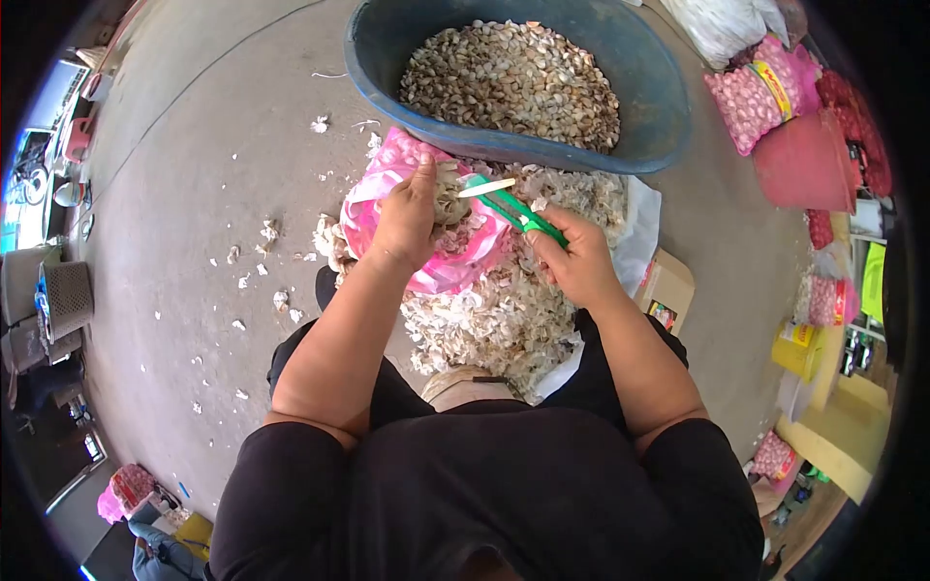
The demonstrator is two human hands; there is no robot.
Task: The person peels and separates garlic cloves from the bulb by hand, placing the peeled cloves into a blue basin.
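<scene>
Head view, looking down over the person's lap onto a concrete floor (194,194).

- Left hand (407,218): fingers curled and pinched around a garlic bulb (449,194), held up over a pink mesh bag (426,261).
- Right hand (576,257): closed in a grip on the green handle of a knife (509,205); its pale blade points left and its tip meets the bulb.
- Garlic bulb: centre of scene, between the two hands, just near of the tub.
- Blue tub (668,97): far centre, filled with separated garlic cloves (513,77).
- Heap of papery garlic skins (494,320): under the hands and spreading toward the knees; loose flakes scattered on the floor to the left.
- Cardboard box (666,290): just right of the heap.
- Pink sacks of garlic (756,102): far right.
- Yellow container (796,347): right edge.
- Grey basket (66,298): far left edge.
</scene>
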